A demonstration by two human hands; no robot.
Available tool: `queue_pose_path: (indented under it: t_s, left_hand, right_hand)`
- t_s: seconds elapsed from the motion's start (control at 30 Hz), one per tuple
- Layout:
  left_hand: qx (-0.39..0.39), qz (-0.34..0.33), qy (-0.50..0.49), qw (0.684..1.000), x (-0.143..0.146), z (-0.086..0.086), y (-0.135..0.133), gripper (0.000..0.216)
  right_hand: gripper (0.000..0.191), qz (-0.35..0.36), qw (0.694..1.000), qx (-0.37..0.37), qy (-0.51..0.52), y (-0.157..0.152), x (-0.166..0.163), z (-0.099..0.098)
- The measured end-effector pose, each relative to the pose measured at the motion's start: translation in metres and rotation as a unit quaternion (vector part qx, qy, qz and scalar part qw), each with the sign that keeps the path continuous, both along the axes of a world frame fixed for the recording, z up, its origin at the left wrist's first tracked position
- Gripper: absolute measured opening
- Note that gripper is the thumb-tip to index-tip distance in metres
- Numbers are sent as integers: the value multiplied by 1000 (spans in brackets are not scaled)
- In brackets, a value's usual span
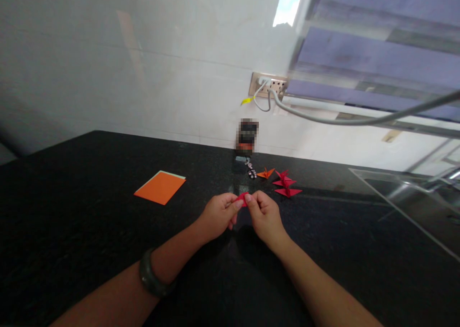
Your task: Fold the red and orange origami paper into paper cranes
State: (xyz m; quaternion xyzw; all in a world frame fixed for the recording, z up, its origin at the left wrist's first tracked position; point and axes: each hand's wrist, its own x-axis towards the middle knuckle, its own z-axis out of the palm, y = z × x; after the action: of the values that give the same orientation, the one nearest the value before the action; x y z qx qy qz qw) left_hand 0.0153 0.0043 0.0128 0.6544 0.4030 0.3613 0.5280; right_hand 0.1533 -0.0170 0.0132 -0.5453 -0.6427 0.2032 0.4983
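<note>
A small folded red paper is pinched between my two hands above the dark countertop. My left hand is closed on its left side, thumb on top. On its right side, my right hand grips it between thumb and fingers. Much of the paper is hidden behind the fingers, so its exact shape cannot be made out. Just beyond my right hand stand several red paper cranes in a short row, with an orange paper crane to their left.
Orange and pale paper sheets lie stacked at left. A blurred-out dark object stands against the wall, a beaded strap before it. A grey cable runs from the wall socket. The sink is at right.
</note>
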Motion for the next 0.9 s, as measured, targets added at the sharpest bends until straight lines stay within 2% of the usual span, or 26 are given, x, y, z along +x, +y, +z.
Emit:
queue_pose_path:
  t_s: [0.23,0.43,0.53,0.7,0.9]
  left_hand:
    - [-19,-27,14,999,-1,0,0,28]
    - [-12,-38,23,999,-1,5,-3,27]
    - [-10,-33,22,999,-2,5,-2,26]
    - [-10,17,10,1000,-1,0,2,26]
    - [-33,80,-60,994,0,0,3,24]
  right_hand:
    - [27,79,993,-61,64,5,-2,-6]
    - [29,73,996,-37,47,3,0,-5]
    - [29,82,993,-48,68,4,1,-3]
    - [28,105,983,-102,113,9,-1,-7]
    - [33,72,993,-62,66,6,0,-6]
